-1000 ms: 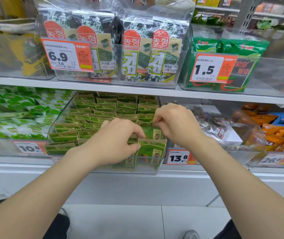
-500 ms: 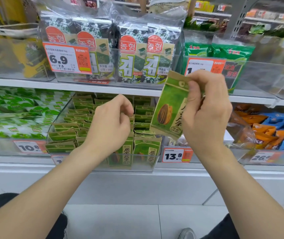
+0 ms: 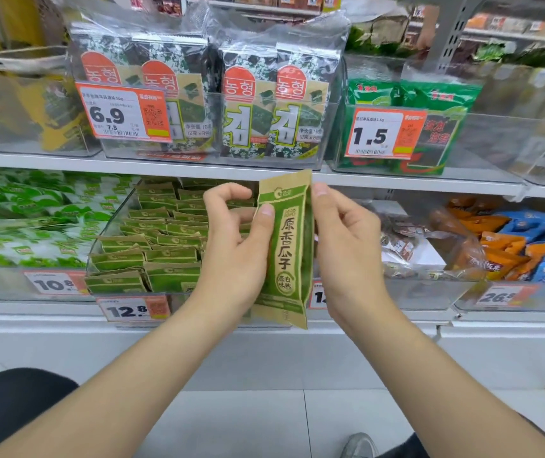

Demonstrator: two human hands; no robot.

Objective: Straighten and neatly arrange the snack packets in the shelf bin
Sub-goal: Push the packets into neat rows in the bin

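A green and tan snack packet stands upright in the air in front of the lower shelf. My left hand holds its left edge, thumb across the front. My right hand pinches its right edge between thumb and fingers. Behind my hands, a clear shelf bin holds several rows of the same green packets, standing upright with a few leaning. The bin's right part is hidden by my hands and the packet.
Orange price tags hang on the lower shelf edge. Neighbouring bins hold green-white packets at left and brown, orange and blue snacks at right. The upper shelf carries seaweed packs. My shoe shows on the tiled floor.
My right hand pulled one packet up out of the bin. Since then the packet has turned upright and come toward me, and my left hand has taken hold of its left edge.
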